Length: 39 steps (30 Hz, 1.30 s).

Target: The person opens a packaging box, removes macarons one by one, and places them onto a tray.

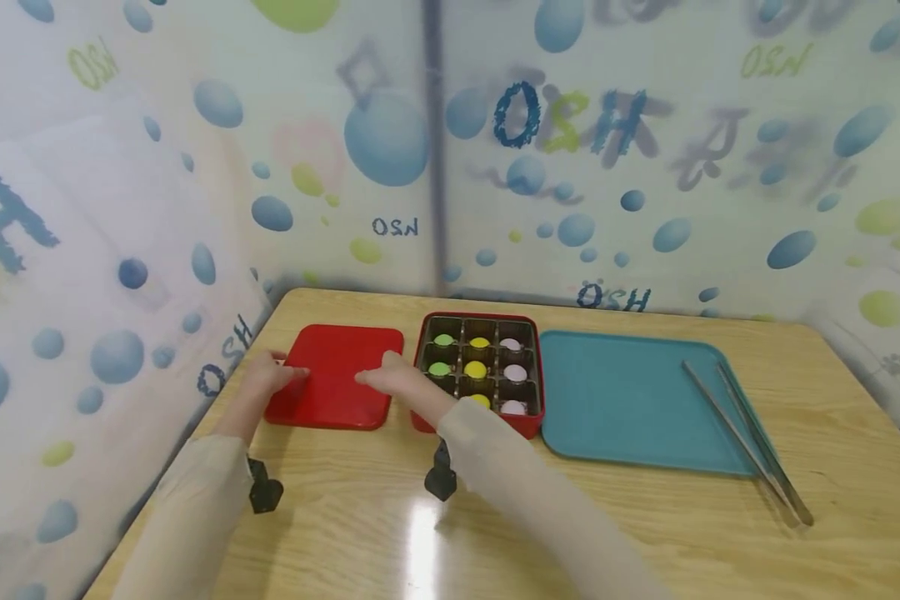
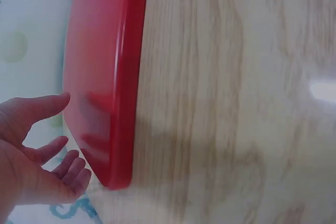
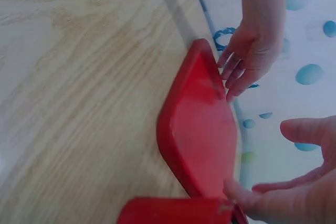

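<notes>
A flat red lid [image 1: 337, 358] lies on the wooden table at the left. By its left edge is my left hand [image 1: 262, 382], with thumb and fingers spread apart; in the left wrist view that hand [image 2: 39, 166] has its fingers loosely bent near the lid [image 2: 97, 77]. My right hand [image 1: 399, 377] reaches over the lid's right edge. The right wrist view shows the right hand [image 3: 299, 192] with its thumb apart from its fingers, close to the lid [image 3: 205, 129]. Neither hand holds anything; whether fingertips touch the lid, I cannot tell.
Right of the lid stands a red box [image 1: 527, 425] with a divided insert of green, yellow and pale pink round sweets. Beside it lies a teal tray [image 1: 622, 400], with long metal tongs [image 1: 742, 440] across its right side. A patterned wall borders the table behind and left.
</notes>
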Each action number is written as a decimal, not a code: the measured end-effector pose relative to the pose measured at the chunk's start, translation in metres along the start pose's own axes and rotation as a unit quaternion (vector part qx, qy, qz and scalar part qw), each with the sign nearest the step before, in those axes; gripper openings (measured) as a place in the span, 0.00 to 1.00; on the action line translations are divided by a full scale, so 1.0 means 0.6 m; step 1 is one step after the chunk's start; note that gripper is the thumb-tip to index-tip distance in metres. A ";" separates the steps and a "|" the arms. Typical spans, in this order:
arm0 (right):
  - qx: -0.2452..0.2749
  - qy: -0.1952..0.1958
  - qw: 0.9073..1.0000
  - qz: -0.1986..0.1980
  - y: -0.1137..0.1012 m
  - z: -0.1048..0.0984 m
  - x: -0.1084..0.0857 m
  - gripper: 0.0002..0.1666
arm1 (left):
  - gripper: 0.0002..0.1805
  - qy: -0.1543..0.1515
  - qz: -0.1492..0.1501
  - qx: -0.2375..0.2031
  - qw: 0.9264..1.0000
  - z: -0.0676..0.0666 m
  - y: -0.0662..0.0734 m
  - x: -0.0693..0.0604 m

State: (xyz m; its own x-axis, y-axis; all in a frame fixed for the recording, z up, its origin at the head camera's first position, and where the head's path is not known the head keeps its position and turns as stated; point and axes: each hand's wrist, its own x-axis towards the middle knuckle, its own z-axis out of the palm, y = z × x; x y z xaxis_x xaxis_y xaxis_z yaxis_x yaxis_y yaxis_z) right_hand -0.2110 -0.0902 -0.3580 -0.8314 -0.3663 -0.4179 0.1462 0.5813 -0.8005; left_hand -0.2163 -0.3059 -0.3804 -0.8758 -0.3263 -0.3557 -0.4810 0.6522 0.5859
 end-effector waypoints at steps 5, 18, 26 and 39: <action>0.026 0.006 0.999 -0.045 0.009 -0.036 -0.013 0.33 | 0.33 -0.016 0.034 -0.010 0.999 0.015 0.023 -0.004; 0.065 0.070 0.995 -0.026 0.081 -0.170 -0.048 0.26 | 0.29 -0.162 0.114 -0.083 0.977 0.085 0.105 -0.024; 0.100 0.077 0.992 0.004 0.131 -0.240 -0.074 0.28 | 0.30 -0.186 0.115 -0.110 0.969 0.120 0.144 -0.025; 0.063 0.090 0.992 0.070 0.251 -0.348 -0.127 0.34 | 0.27 -0.166 0.088 -0.136 0.973 0.155 0.167 -0.026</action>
State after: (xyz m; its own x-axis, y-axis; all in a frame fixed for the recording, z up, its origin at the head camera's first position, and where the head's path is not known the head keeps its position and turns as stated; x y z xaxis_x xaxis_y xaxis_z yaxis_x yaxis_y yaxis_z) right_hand -0.2375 0.1769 -0.3572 -0.8787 -0.1467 -0.4543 0.3231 0.5177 -0.7922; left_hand -0.2469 -0.1718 -0.3837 -0.9062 0.0424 -0.4207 -0.3563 0.4591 0.8138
